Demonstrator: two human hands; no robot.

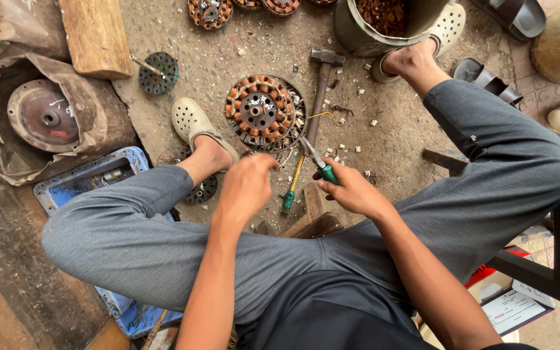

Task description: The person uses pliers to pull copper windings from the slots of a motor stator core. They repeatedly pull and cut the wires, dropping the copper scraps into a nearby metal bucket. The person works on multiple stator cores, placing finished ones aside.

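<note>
Seated low, knees wide apart, so the work sits on the dirt floor [241, 52] between the feet, within reach of both hands.

Work piece: round motor stator with copper-coloured windings around a dark metal hub [262, 111], lying flat on the ground between the two feet, just in front of the hands. Flat orientation gives top-down access to the windings.

Right hand [352, 191]: closed around the green handles of a pair of metal pliers [319, 163]. Nose points up-left toward the stator's near edge. Can't tell whether the tip has anything in it; too small.

Left hand [246, 186]: curled into a loose fist just below the stator's near rim, fingers turned away from the camera. Can't tell if it's pinching a wire or is empty.

Around it:
- steel hammer with wooden handle [321, 87] lying just right of the stator, head away from the person, handle toward them; easy grab for the right hand.
- green-handled screwdriver with yellow shaft [292, 188] on the ground between the hands.
- small white chips and wire offcuts scattered on the floor right of the stator.
- grey metal bucket of brown scrap [374, 26] by the right foot, near enough for tossing material in.
- more wound stators along the top edge, a small dark perforated disc [159, 72] left of centre, a thick wooden block [95, 35] top left.
- rusty round motor cover [42, 115] on brown sacking at left; blue metal tray [72, 185] under the left knee.

Cream perforated clogs [192, 120] on both feet.
</note>
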